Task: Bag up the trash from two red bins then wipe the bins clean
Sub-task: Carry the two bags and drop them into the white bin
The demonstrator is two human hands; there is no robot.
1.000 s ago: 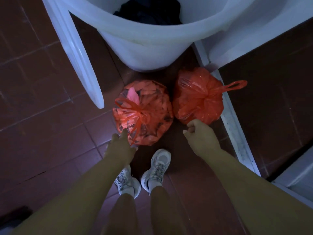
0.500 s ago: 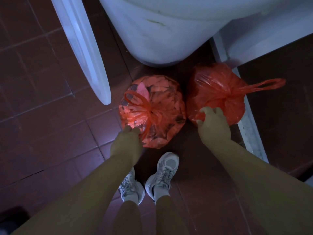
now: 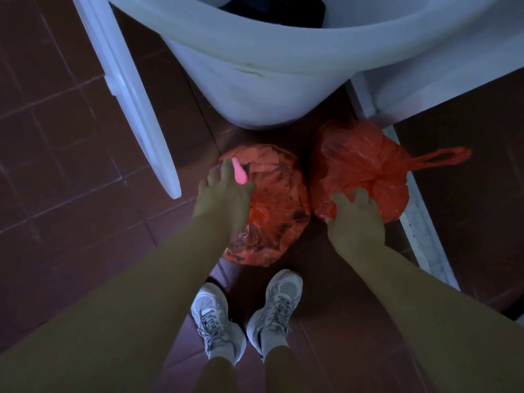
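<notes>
Two tied red trash bags sit side by side on the dark red tile floor, just ahead of my shoes. My left hand (image 3: pixel 224 199) lies on top of the left red bag (image 3: pixel 278 199), covering its knot, fingers closing on the plastic beside a pink scrap (image 3: pixel 240 174) inside. My right hand (image 3: pixel 354 222) presses on the near side of the right red bag (image 3: pixel 357 160), fingers curled into the plastic just below its knot. A handle loop (image 3: pixel 442 157) of the right bag sticks out to the right. No red bins are in view.
A large white bin (image 3: pixel 269 80) stands right behind the bags, something dark inside. Its white lid (image 3: pixel 133 103) hangs down at the left, close to my left hand. A white threshold strip (image 3: pixel 419 222) runs along the right bag. My grey shoes (image 3: pixel 215 316) stand below.
Both hands have moved forward from the bags' near edges onto the bags; the left hand now covers the left bag's knot, the right hand digs into the right bag.
</notes>
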